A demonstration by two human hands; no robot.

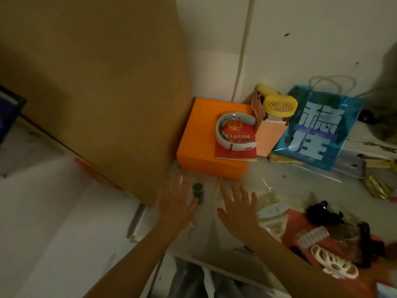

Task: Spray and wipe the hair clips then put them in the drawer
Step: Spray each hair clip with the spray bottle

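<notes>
Dim warm light, soft all over, hands [176,203] motion-blurred, edges at 3 and 9 o'clock smeared and bowed

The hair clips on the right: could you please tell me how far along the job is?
Nothing looks done yet. The hair clips lie heaped on the table. Left hand and right hand are open near a small dark bottle. Spraying, wiping and storing remain.

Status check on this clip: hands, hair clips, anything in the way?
Left hand and right hand open, holding nothing. Hair clips untouched on red cloth, right. Small dark jar between hands.
</notes>
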